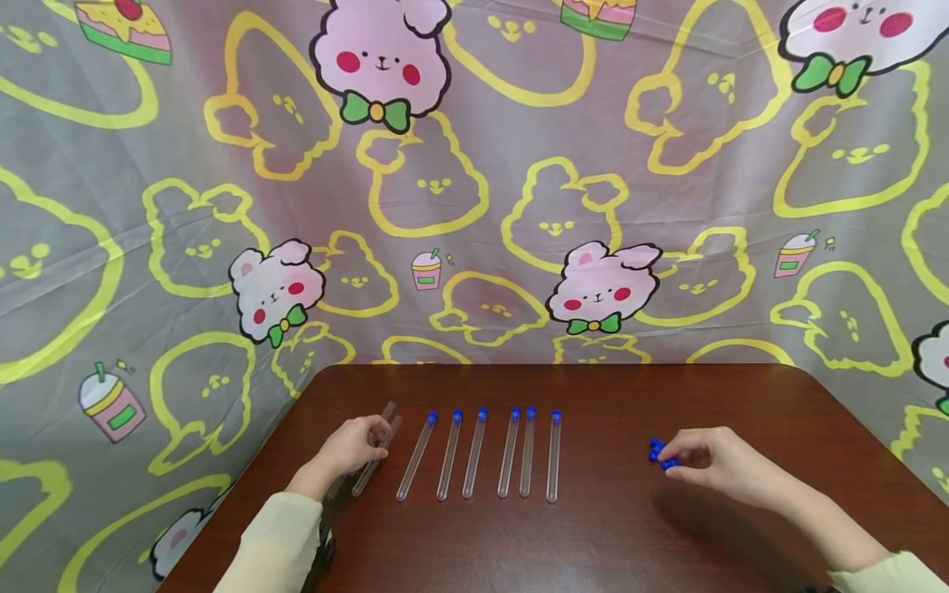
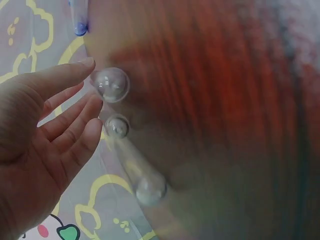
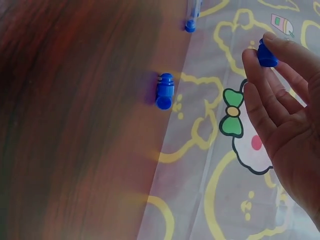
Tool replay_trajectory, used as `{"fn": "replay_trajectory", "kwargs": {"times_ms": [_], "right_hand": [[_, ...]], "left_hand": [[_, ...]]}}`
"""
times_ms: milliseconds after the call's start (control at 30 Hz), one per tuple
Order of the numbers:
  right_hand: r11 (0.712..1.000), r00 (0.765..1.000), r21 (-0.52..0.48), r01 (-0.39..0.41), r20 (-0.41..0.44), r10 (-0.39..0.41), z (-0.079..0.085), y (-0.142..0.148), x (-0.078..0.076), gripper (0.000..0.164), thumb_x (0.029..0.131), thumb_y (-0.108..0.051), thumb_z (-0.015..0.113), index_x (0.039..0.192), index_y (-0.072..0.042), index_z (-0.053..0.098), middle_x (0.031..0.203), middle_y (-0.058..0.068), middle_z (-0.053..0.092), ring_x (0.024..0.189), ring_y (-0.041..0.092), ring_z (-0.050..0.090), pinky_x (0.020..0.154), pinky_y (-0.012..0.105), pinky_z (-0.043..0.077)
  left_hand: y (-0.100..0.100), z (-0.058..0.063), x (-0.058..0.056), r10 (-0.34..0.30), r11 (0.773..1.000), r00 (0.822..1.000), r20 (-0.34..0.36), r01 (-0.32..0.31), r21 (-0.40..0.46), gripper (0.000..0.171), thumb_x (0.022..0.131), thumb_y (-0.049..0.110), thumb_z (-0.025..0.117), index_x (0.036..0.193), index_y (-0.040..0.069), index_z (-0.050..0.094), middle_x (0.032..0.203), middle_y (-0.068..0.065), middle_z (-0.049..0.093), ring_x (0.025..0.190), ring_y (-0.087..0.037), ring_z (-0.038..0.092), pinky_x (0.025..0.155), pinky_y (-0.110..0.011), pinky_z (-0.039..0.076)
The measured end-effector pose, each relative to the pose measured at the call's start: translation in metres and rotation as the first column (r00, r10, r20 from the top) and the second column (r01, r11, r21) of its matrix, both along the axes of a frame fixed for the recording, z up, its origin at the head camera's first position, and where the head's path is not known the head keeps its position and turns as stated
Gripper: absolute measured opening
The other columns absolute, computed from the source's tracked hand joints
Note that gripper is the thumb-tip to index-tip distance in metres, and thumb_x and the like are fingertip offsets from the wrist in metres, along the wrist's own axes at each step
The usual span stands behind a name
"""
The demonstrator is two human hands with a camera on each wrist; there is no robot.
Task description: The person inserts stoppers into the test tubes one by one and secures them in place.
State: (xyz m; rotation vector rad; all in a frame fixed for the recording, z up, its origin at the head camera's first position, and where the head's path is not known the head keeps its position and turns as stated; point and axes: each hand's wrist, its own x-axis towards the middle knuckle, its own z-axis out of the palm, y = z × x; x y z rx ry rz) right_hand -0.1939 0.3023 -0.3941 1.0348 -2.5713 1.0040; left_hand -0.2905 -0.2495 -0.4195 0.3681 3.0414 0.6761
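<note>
At the left end of the row, my left hand [image 1: 350, 446] pinches a clear uncapped test tube [image 1: 366, 478] between thumb and fingers. In the left wrist view its rounded end points toward the camera. A second uncapped tube [image 2: 134, 162] lies beside that hand, partly hidden by it in the head view. My right hand [image 1: 722, 465], over the right side of the table, pinches a small blue cap [image 3: 267, 56] between thumb and index finger. Just below its fingertips are loose blue caps [image 3: 165, 92]. Several tubes with blue caps [image 1: 476, 453] lie side by side between the hands.
Everything lies on a dark brown wooden table [image 1: 593, 535] with rounded far corners. Patterned fabric [image 1: 489, 198] with cartoon rabbits hangs close behind the table and along its sides. The capped tubes point their blue ends toward the far edge.
</note>
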Motion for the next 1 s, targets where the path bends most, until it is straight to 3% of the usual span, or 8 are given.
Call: {"fn": "replay_trajectory", "kwargs": {"times_ms": [267, 467, 833, 1000], "right_hand": [[1.000, 1.000, -0.007, -0.008, 0.002, 0.008, 0.000, 0.001, 0.000, 0.017, 0.080, -0.012, 0.080, 0.094, -0.019, 0.073, 0.085, -0.014, 0.064, 0.071, 0.004, 0.055, 0.060, 0.023, 0.048], [1.000, 1.000, -0.009, -0.001, -0.002, 0.001, 0.000, 0.001, 0.001, 0.017, 0.080, -0.011, 0.080, 0.094, -0.018, 0.073, 0.085, -0.013, 0.064, 0.072, 0.004, 0.055, 0.060, 0.023, 0.048], [1.000, 1.000, -0.010, 0.012, -0.001, -0.012, 0.001, 0.000, 0.003, 0.017, 0.080, -0.010, 0.079, 0.094, -0.017, 0.073, 0.083, -0.014, 0.063, 0.070, 0.004, 0.054, 0.059, 0.022, 0.046], [1.000, 1.000, -0.027, -0.006, -0.024, 0.005, 0.002, -0.002, 0.002, 0.019, 0.080, -0.006, 0.079, 0.094, -0.017, 0.074, 0.082, -0.007, 0.065, 0.071, 0.004, 0.055, 0.060, 0.022, 0.046]], "left_hand": [[0.003, -0.006, -0.002, -0.030, 0.999, 0.997, -0.069, 0.029, -0.028, 0.030, 0.074, 0.006, 0.083, 0.099, 0.006, 0.066, 0.073, 0.003, 0.057, 0.066, -0.012, 0.053, 0.063, -0.033, 0.045], [0.004, -0.006, -0.001, -0.035, 0.999, 0.996, -0.076, 0.033, -0.025, 0.029, 0.075, 0.005, 0.082, 0.098, 0.006, 0.065, 0.071, 0.004, 0.055, 0.064, -0.011, 0.052, 0.062, -0.033, 0.045], [0.006, 0.001, 0.004, -0.007, 0.988, 0.998, -0.056, 0.016, 0.152, 0.026, 0.079, 0.000, 0.077, 0.102, 0.004, 0.066, 0.075, 0.002, 0.055, 0.067, -0.014, 0.050, 0.060, -0.030, 0.044], [0.010, 0.008, 0.008, -0.006, 0.980, 0.996, -0.085, 0.023, 0.196, 0.022, 0.079, 0.001, 0.077, 0.099, 0.005, 0.068, 0.075, 0.004, 0.057, 0.068, -0.013, 0.051, 0.062, -0.029, 0.044]]}}
